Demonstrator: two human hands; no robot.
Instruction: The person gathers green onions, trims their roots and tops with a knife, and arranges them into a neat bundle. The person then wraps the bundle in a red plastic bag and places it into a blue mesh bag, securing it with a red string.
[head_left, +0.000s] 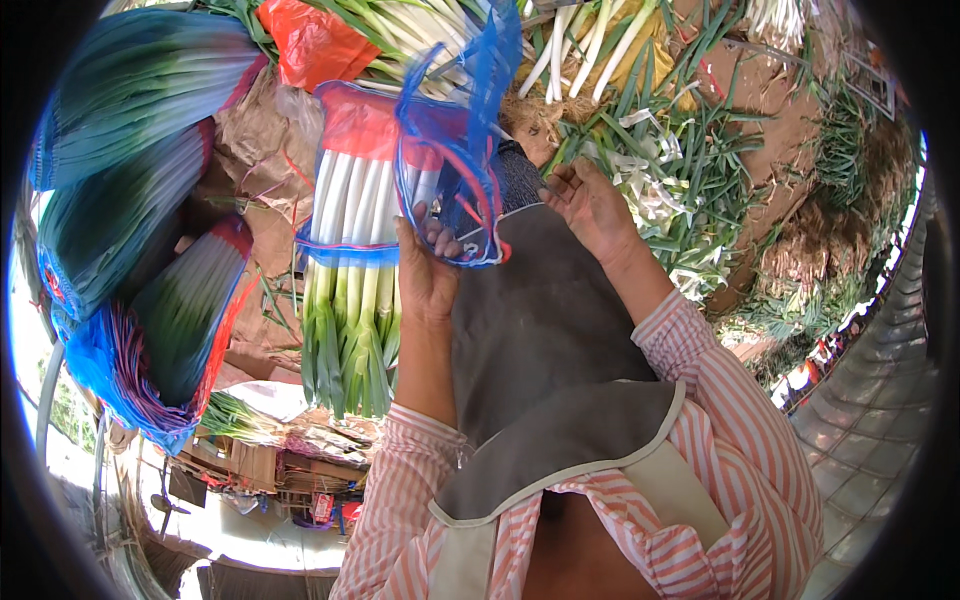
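A bundle of leeks (356, 217) lies before me, white stalks toward the top and green leaves toward me. Over its upper end is a plastic bag (367, 124) with a red and blue top, and a blue-and-pink band crosses the stalks. My left hand (431, 270) is at the bundle's right side, holding the loose blue see-through part of the bag (446, 180); some of its fingers show through the film. To the right, my right hand (592, 214) is raised above the dark apron, fingers bent and apart, with nothing visible in it.
Filled blue bags of leeks (150, 97) stand at the left, above a stack of folded blue bags (127, 375). Loose leeks (577, 52) and a red plastic bag (315, 45) lie at the top. Trimmed leaves (675, 180) cover the ground at the right.
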